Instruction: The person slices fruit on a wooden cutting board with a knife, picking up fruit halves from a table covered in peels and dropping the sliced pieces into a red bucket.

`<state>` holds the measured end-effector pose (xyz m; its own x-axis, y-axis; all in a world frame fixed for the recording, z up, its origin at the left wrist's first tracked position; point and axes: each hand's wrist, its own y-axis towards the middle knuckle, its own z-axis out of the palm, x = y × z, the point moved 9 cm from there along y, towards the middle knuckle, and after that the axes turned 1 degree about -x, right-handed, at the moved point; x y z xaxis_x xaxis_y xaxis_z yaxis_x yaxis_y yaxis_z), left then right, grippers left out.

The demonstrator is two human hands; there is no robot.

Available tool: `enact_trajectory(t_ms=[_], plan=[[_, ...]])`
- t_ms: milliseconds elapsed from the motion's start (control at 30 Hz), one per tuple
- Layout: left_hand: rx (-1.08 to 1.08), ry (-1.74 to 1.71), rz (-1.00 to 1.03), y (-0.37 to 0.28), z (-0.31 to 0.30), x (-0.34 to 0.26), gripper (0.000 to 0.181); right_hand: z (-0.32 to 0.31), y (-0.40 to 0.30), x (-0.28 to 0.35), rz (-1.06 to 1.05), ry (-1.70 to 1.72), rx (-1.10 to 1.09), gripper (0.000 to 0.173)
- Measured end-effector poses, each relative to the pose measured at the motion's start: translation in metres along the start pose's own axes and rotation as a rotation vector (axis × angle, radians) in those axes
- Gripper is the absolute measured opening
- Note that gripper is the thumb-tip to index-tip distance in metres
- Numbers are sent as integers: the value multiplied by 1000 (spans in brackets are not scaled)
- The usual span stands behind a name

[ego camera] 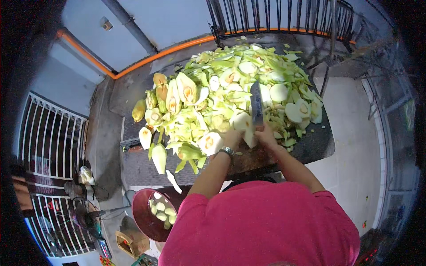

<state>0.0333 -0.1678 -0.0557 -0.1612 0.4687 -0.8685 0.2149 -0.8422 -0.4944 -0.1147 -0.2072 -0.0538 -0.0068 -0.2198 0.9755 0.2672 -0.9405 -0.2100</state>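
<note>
My right hand point(266, 134) grips the handle of a broad-bladed knife point(256, 104). The blade points away from me, over a heap of pale green peelings point(219, 109). A large peeled pale fruit point(244, 123) is in my left hand point(234, 137), close beside the knife; a wristwatch sits on that wrist. Just left of this hand lies a cut fruit point(210, 143) with a brownish core. Several more whole and cut fruits point(186, 88) sit at the heap's left side. My fingers are partly hidden.
The heap rests on a dark table point(146, 171). A red basin point(141, 212) with pale pieces point(161, 211) in liquid stands at my left, near a fan point(85, 216) and a cardboard box point(131, 241). Behind the table are an orange pipe point(173, 50) and black metal railings point(276, 16).
</note>
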Motion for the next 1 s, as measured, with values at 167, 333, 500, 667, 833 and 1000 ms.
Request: enact_trajectory(t_ms=[167,333,500,667,833,1000], plan=[[162,-245,98,-34,2,-6,43,33,-36,30,184,200,142,42],[369,-644,44,-99,-6,-67,56,16,-61,102,74,29,165,35],[308,-588,103,-112,-34,-74,62,16,-64,110,41,-127,279,36],[336,-819,111,-121,-50,-68,53,37,-80,118,48,-76,319,34],[264,-662,173,-117,-62,-64,48,43,-77,82,49,-79,342,30],[175,-609,18,-117,-73,-27,55,43,-86,100,-324,-761,280,28]])
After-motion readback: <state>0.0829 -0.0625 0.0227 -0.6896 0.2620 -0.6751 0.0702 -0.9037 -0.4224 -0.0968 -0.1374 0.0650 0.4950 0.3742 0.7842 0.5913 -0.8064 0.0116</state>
